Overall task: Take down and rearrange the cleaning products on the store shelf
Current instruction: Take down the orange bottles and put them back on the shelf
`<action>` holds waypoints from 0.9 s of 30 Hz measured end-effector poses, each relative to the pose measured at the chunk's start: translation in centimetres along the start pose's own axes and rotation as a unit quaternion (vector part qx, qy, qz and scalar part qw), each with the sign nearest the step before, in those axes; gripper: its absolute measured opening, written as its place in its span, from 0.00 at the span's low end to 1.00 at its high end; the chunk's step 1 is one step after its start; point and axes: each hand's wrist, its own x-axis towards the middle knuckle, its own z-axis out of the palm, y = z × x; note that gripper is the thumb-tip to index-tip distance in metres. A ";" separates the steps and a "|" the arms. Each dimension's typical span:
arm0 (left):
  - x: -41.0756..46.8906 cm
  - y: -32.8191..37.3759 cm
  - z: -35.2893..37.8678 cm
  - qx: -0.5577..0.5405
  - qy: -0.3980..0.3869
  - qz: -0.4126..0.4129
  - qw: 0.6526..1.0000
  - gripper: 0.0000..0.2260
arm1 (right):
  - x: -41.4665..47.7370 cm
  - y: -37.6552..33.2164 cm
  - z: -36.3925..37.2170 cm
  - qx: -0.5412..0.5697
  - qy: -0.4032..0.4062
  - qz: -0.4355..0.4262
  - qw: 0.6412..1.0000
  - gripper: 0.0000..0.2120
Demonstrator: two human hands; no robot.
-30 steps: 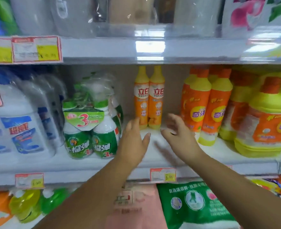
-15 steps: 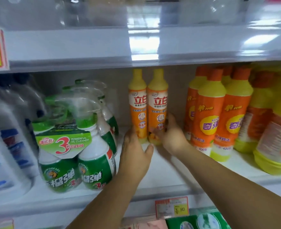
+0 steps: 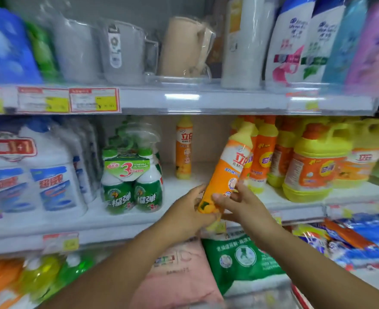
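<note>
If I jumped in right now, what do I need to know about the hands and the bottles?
Both hands are busy: the left hand grips the base of the orange bottle, and the right hand grips it just above.
The bottle is tilted, top leaning right, at the front of the middle shelf.
Its twin stands upright at the back of that shelf.
Done: one bottle picked up.
Left: place it, take the twin, rearrange.

So the orange dish-soap bottle (image 3: 226,172) with a yellow cap is tilted, top leaning right, at the shelf (image 3: 126,219) front. Its twin (image 3: 184,148) stands upright further back.
</note>
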 end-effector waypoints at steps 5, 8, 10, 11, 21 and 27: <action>-7.1 0.7 1.0 0.044 -0.001 -0.051 0.998 0.29 | -5.7 -2.2 -0.6 0.008 -0.014 -0.001 1.000 0.28; -10.0 1.5 1.6 0.133 -0.005 -0.051 0.990 0.32 | -7.8 -3.5 -0.3 0.015 0.011 -0.022 1.000 0.39; -11.4 1.9 2.3 0.166 -0.012 -0.034 0.985 0.32 | -8.8 -3.9 -0.1 0.005 0.037 -0.038 0.999 0.41; -11.9 2.1 2.6 0.162 -0.017 -0.027 0.986 0.33 | -9.2 -4.2 -0.2 0.005 0.044 -0.044 0.998 0.40; -11.5 2.0 3.3 -0.118 -0.156 -0.079 0.977 0.31 | -10.5 -4.3 -3.1 0.060 0.006 -0.028 0.998 0.33; -10.9 1.4 4.6 0.055 0.046 0.041 0.997 0.33 | -9.9 -4.9 -3.4 -0.008 0.048 -0.026 0.998 0.27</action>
